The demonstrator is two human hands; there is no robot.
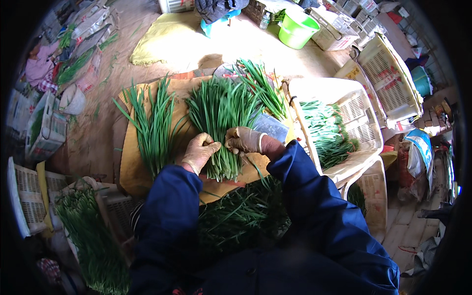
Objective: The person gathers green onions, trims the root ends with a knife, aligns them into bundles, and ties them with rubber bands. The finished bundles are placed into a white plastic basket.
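Observation:
A thick bunch of garlic chives [223, 105] lies before me on a yellow-brown cloth [134, 173], its pale cut ends towards me. My left hand [201, 150], in a thin translucent glove, grips its left side near the cut ends. A bit of red shows by the left thumb, perhaps a tie. On the right side my right hand [245, 140], gloved alike, closes its bent fingers against the stalks; anything thin between the fingertips is hidden. A looser pile of chives [153, 125] lies left of the bunch, and more chives [263, 86] lie at the back right.
On my right stands a white plastic crate [363, 125] holding tied bunches [324, 132]. Loose chives [243, 214] lie below the work surface's near edge. Another chive-filled crate [110, 195] stands at lower left. Behind are a green bucket [297, 29] and a seated person [40, 64] far left.

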